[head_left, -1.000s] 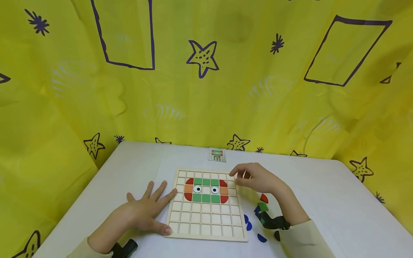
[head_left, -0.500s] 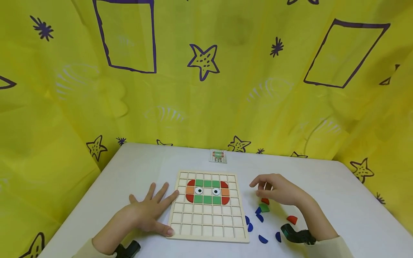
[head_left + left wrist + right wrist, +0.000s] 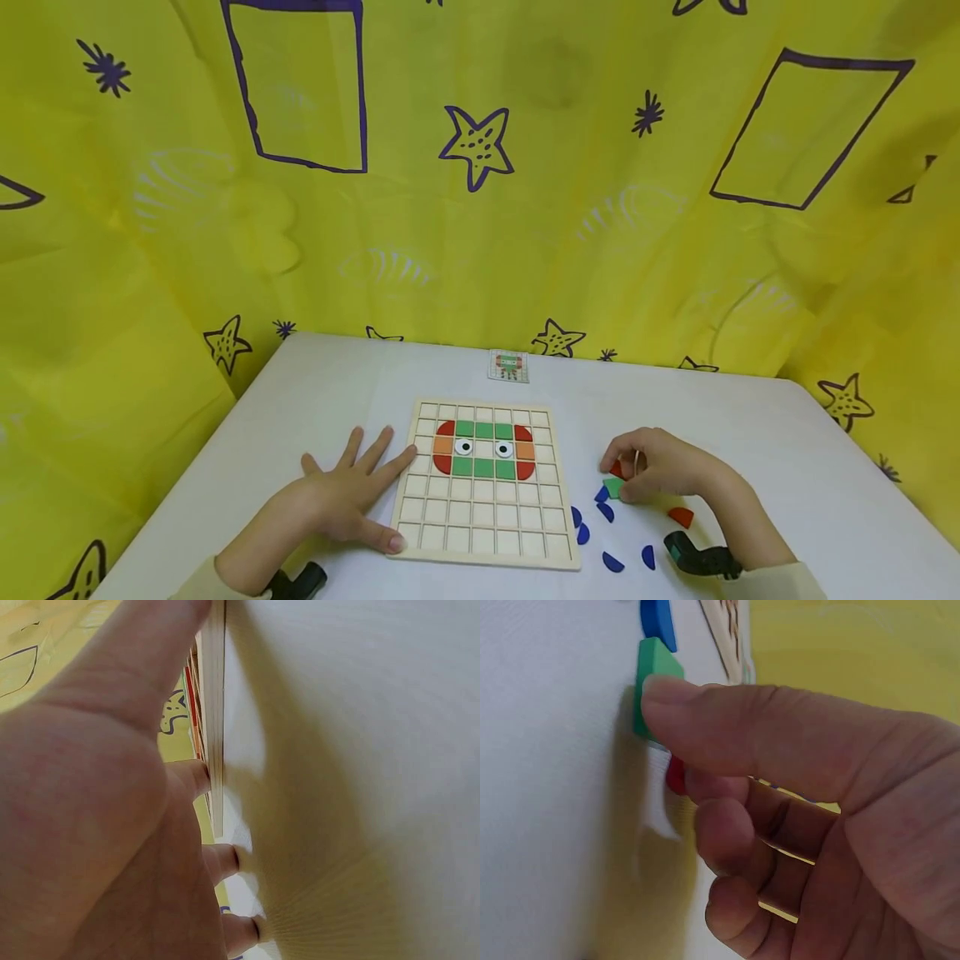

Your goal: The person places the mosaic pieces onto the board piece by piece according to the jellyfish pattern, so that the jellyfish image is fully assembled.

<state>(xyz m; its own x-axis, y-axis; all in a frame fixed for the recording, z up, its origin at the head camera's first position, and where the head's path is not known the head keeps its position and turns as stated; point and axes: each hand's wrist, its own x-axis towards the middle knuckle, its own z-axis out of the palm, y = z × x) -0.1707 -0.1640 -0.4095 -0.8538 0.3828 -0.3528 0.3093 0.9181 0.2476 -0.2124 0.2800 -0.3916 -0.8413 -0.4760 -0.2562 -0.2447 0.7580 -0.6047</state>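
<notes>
My left hand [image 3: 337, 498] lies spread at the left edge of the gridded wooden board [image 3: 469, 542], thumb and one fingertip touching its rim. On the board, red, orange and green pieces surround two eye pieces [image 3: 464, 447]. My right hand [image 3: 667, 465] is right of the board with its fingers bent. In the right wrist view its thumb touches the green piece [image 3: 649, 660], and a fingertip is beside a red piece [image 3: 675, 776], partly hidden. No clear pinch shows. The left wrist view shows the board's edge [image 3: 217, 712] beside my left fingers.
Several blue pieces [image 3: 612, 562] lie between the board and my right wrist. Another red piece [image 3: 681, 517] lies below my right hand. A small pattern card [image 3: 508, 367] is behind the board. A yellow patterned curtain [image 3: 480, 250] hangs beyond the table.
My right hand has moved from the board's upper right edge, right and down to the loose pieces. My left hand has kept its place on the board's edge.
</notes>
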